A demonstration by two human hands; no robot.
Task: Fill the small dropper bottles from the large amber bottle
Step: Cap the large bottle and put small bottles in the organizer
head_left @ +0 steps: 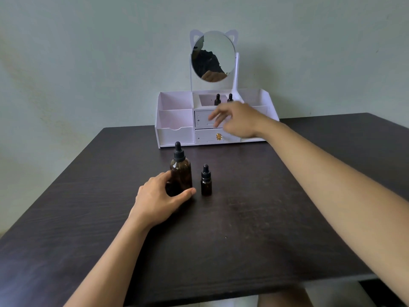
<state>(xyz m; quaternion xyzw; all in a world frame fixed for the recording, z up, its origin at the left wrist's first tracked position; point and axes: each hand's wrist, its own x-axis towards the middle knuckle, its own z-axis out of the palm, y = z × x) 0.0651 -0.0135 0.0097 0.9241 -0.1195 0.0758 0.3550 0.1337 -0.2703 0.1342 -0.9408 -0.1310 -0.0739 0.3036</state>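
Large amber bottle (181,173) stands upright on the dark table (243,218) with its dropper cap on. Left hand (159,196) is wrapped round its lower half, thumb in front and fingers behind, hold looks firm. One small dropper bottle (206,182) stands just beside it on the right, capped, not touching. Two more dropper bottles (217,100) sit upright in the top middle compartment of the white organiser (174,120) at the back of the table, under the cat-ear mirror (213,55). Right hand (234,119) is stretched out in front of that compartment. It's blurred, fingers loosely spread, nothing in them as far as the blur allows

Risks, judged from this:
- compartment is narrow and the pair stand close together, so fingers going for one will likely nudge the other over or against the wall
- organiser looks light, so a snag on its rim could drag it or rock the mirror
- right forearm crosses above the table, and coming back low it could clip the capped bottle near the amber one
- no filling started; the amber one is tall and tips easily if the left hand slackens during uncapping
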